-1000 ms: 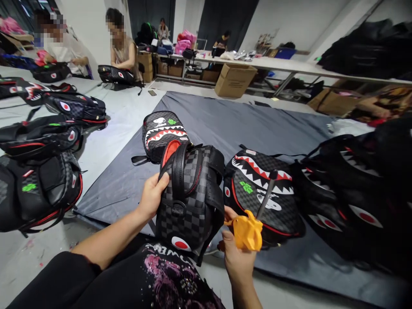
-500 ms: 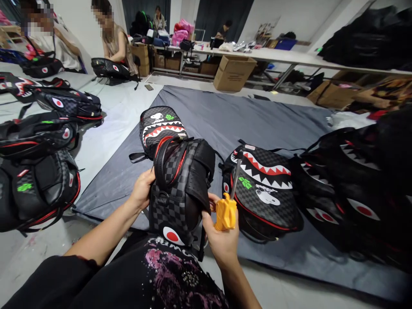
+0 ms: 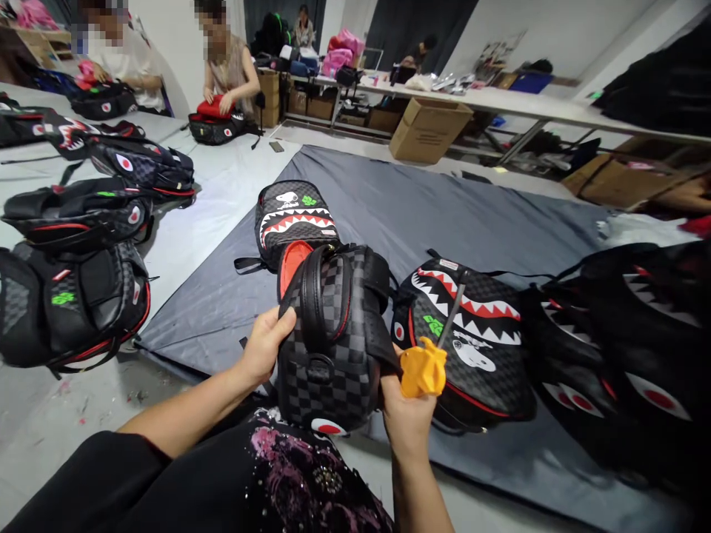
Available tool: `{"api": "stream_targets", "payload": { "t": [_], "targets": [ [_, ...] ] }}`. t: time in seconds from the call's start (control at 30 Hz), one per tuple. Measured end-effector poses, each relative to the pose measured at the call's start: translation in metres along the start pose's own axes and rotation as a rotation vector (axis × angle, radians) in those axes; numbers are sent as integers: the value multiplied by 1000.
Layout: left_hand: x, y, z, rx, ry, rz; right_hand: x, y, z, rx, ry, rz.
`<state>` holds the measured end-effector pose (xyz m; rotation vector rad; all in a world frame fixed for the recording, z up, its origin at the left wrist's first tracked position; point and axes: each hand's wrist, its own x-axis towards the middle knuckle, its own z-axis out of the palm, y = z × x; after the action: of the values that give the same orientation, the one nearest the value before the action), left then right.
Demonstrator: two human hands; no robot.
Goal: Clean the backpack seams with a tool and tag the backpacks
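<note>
- The left forearm slants up from the lower left; the left hand [image 3: 265, 346] grips the backpack's side, thumb showing, fingers hidden behind.
- The backpack [image 3: 333, 377] is held up at the near edge of the grey sheet [image 3: 400, 192], its far side out of sight.
- The right forearm rises steeply; the right hand [image 3: 408, 414] is closed round a yellow-handled tool [image 3: 423, 370], most fingers hidden.
- The tool's dark rod crosses a second backpack [image 3: 478, 392], covering some printed teeth.
- Towards the sheet's right end, piled bags [image 3: 583, 363] blur into shadow.
</note>
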<state>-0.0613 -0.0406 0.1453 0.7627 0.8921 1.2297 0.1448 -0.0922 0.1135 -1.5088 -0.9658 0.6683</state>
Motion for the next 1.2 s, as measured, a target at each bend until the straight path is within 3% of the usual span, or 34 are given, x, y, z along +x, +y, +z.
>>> {"api": "stream_targets", "payload": {
  "t": [0.27, 0.67, 0.87, 0.93, 1.03, 1.2],
  "targets": [
    [-22, -11, 16, 17, -92, -28, 17, 4, -15, -26, 112, -5],
    [-30, -15, 8, 47, -137, 16, 9, 7, -17, 10, 89, 54],
    [-31, -8, 7, 102, -227, 120, 14, 15, -18, 14, 161, 70],
    [-28, -4, 7, 99, -216, 149, 12, 13, -17, 33, 158, 60],
    [-19, 3, 3, 78, -121, 182, 1, 6, -11, 46, 53, 30],
    [-5, 21, -16, 111, 13, 210, -22, 6, 6, 69, -52, -4]
  ]
}}
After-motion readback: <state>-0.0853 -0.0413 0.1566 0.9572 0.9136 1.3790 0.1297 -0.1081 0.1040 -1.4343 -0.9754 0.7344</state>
